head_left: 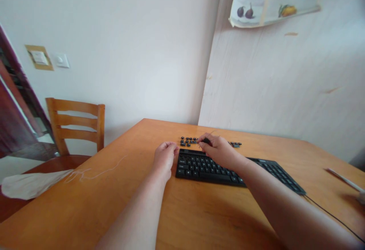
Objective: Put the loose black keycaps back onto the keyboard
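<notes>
A black keyboard [216, 177] lies on the wooden table, and its upper left rows look bare of keycaps. Several loose black keycaps [187, 141] sit in rows behind it, partly hidden by my right hand. My left hand [165, 158] is at the keyboard's upper left corner, fingertips pinched together; whether anything is between them I cannot make out. Over the keyboard's upper left part, my right hand [218, 149] is closed on a small black object [207, 141]. Thin strands show near those fingers, too fine to identify.
The keyboard's cable [327, 212] runs off to the lower right. A slim pale stick [345, 179] lies at the table's right side. White thread [99, 172] and a white bag [34, 184] are at the left edge, near a wooden chair [76, 121]. A wall stands behind the table.
</notes>
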`<control>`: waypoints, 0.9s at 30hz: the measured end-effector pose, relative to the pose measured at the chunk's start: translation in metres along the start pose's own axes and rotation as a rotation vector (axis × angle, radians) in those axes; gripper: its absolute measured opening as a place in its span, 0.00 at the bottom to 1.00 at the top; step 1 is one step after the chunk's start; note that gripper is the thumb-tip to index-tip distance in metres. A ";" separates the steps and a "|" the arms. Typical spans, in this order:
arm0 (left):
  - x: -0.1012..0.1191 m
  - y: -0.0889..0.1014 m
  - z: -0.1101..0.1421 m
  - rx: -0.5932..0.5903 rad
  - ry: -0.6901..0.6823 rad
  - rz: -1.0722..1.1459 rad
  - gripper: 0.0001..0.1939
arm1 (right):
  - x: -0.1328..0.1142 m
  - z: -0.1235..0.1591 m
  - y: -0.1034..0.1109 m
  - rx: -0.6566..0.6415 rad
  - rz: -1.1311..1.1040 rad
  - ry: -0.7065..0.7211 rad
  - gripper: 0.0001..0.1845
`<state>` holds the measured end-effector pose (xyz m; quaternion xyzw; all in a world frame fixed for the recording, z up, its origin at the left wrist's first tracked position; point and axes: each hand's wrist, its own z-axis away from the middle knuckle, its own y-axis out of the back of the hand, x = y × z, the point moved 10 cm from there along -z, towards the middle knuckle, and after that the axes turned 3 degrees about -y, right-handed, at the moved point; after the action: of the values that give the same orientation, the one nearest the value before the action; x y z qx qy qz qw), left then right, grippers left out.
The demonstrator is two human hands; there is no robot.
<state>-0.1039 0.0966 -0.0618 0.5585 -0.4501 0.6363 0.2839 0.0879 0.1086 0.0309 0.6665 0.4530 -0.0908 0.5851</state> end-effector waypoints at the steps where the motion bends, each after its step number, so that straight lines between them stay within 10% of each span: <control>1: 0.002 0.001 0.001 0.003 -0.001 0.000 0.08 | -0.004 0.003 0.003 0.003 0.039 0.017 0.10; 9: 0.012 0.004 0.004 0.018 -0.034 -0.036 0.11 | -0.024 0.053 0.014 -0.044 0.148 0.133 0.10; 20: 0.028 0.008 -0.002 0.005 -0.267 -0.193 0.12 | -0.040 0.131 -0.039 -0.379 0.445 0.366 0.17; 27: 0.044 0.008 0.009 -0.001 -0.484 -0.452 0.10 | -0.033 0.134 -0.054 -0.347 0.625 0.466 0.11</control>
<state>-0.1157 0.0789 -0.0220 0.7790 -0.3696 0.4059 0.3030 0.0857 -0.0285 -0.0252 0.6662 0.3580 0.3214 0.5698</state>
